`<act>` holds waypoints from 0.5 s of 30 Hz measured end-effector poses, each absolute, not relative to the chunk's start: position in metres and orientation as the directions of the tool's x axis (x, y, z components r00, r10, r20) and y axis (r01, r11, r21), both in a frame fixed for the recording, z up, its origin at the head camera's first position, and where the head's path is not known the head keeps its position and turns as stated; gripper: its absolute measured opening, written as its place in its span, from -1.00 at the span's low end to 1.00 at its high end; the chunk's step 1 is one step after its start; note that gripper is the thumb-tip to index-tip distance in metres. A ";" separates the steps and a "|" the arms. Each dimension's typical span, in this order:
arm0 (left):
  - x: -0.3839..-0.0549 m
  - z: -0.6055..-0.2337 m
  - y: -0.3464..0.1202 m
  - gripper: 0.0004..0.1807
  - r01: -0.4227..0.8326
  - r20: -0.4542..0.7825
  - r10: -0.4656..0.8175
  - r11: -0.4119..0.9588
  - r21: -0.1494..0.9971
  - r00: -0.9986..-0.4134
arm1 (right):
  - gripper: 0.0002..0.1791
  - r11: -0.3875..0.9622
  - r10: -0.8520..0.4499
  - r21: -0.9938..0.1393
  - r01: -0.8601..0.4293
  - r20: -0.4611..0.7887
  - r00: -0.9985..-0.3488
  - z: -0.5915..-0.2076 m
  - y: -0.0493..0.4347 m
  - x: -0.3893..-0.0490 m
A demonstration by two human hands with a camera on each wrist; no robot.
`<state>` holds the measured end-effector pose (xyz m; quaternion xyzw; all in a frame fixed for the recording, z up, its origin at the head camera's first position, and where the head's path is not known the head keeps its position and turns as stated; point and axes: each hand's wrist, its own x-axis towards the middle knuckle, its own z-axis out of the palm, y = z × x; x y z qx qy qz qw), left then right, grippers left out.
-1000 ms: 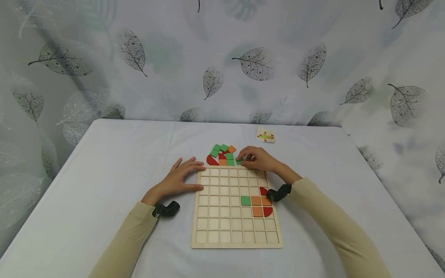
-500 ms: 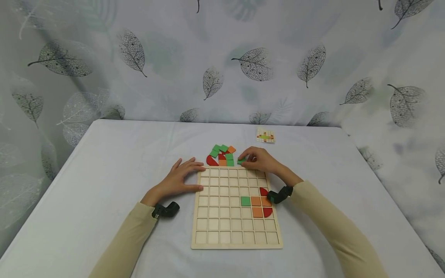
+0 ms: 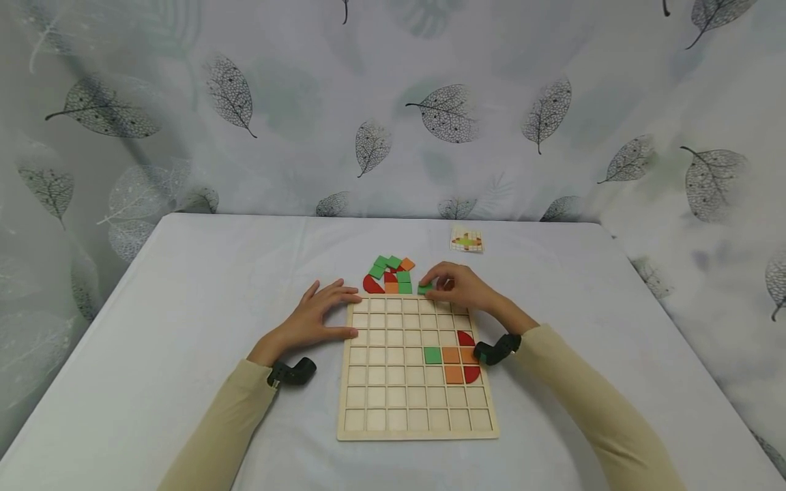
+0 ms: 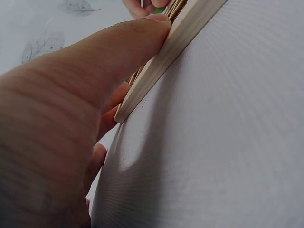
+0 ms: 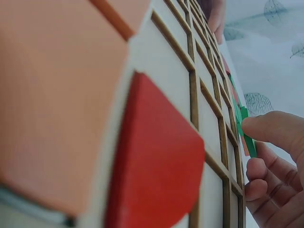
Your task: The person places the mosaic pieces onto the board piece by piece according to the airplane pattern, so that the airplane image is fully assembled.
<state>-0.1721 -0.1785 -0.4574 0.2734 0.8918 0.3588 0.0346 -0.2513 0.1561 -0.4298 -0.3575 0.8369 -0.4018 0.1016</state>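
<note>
My right hand point(image 3: 460, 285) pinches a green square tile point(image 3: 425, 290) between thumb and fingers, just past the far edge of a wooden grid board point(image 3: 377, 397). In the right wrist view, the green tile point(image 5: 249, 137) stands tilted in the fingertips. With fingers spread, my left hand point(image 3: 316, 315) rests against the board's left side; its thumb touches the side rim point(image 4: 159, 61) in the left wrist view. Set in the grid are a green square point(image 3: 432, 355), several orange squares point(image 3: 454, 375) and two red rounded pieces point(image 3: 472, 374). The right wrist camera partly covers one orange square.
Beyond the board lies a loose pile of tiles: green squares point(image 3: 403, 277), orange squares point(image 3: 407, 264) and red rounded pieces point(image 3: 372, 284). A small pattern card point(image 3: 467, 240) lies near the far edge of the white-covered table point(image 3: 245, 273). A leaf-print cloth point(image 3: 295, 136) hangs behind.
The green tile in my right hand has shifted slightly right, away from the pile, and a little closer to the board. My left hand has stayed at the board's edge.
</note>
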 end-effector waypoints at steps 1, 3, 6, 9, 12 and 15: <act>-0.172 -0.457 -0.178 -0.37 0.462 0.135 0.512 0.593 0.659 -0.848 | -0.77 0.417 -0.680 -0.745 -0.521 0.125 -0.723 -0.434 0.158 -0.253; -0.172 -0.457 -0.178 -0.37 0.464 0.137 0.512 0.592 0.659 -0.848 | -0.77 0.421 -0.675 -0.738 -0.527 0.133 -0.725 -0.433 0.157 -0.249; -0.171 -0.456 -0.178 -0.37 0.465 0.140 0.512 0.590 0.660 -0.848 | -0.78 0.423 -0.666 -0.731 -0.535 0.150 -0.730 -0.429 0.155 -0.242; -0.171 -0.456 -0.178 -0.37 0.466 0.142 0.512 0.589 0.660 -0.847 | -0.77 0.410 -0.673 -0.731 -0.546 0.161 -0.721 -0.418 0.152 -0.232; -0.171 -0.457 -0.178 -0.37 0.461 0.140 0.510 0.585 0.668 -0.849 | -0.77 0.400 -0.685 -0.737 -0.545 0.154 -0.712 -0.409 0.151 -0.225; -0.171 -0.457 -0.178 -0.37 0.457 0.138 0.509 0.579 0.676 -0.850 | -0.77 0.408 -0.681 -0.744 -0.529 0.138 -0.719 -0.414 0.153 -0.226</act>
